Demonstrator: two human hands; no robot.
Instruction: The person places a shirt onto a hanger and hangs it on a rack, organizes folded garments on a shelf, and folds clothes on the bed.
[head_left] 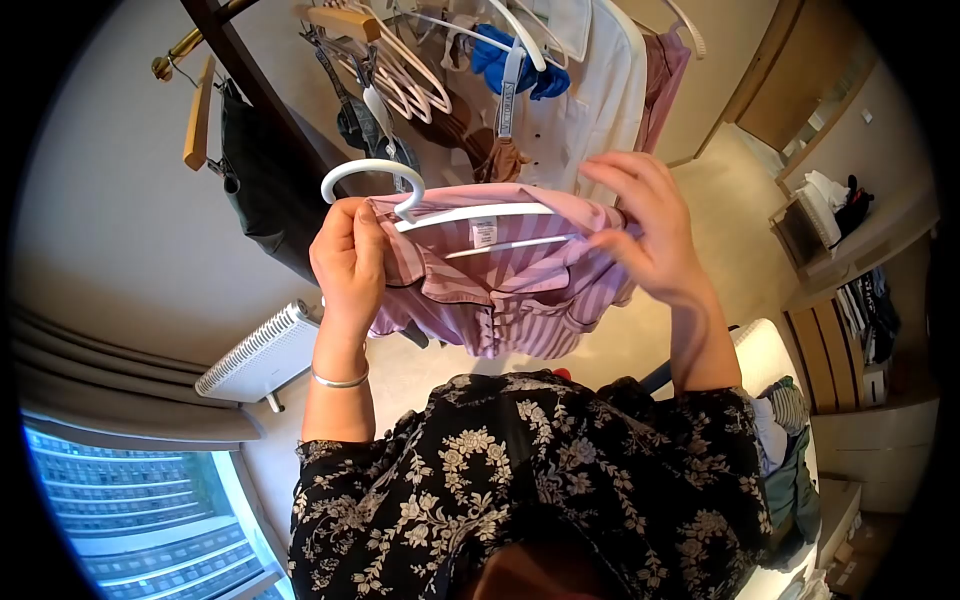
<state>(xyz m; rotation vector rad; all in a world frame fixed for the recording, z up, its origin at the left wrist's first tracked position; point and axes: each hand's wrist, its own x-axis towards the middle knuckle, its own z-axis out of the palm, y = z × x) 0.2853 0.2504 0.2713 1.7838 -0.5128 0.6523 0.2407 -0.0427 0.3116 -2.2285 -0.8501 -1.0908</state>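
Observation:
A pink striped shirt [520,320] with dark piping and a collar hangs in front of me on a white hanger [480,212]. The hanger's hook curves up at the left, above my left hand [350,245], which is closed around the shirt's collar and shoulder there. A white label shows inside the neck. At the other shoulder, my right hand [645,225] has its fingers apart beside the fabric, slightly blurred; whether it touches the cloth is hard to tell.
A clothes rack [265,90] with white shirts [600,90], straps and several hangers stands just beyond. Dark trousers [262,180] hang at its left. A white heater [258,350] is near the window [150,510]. Clothes [790,480] lie at the right on a white surface.

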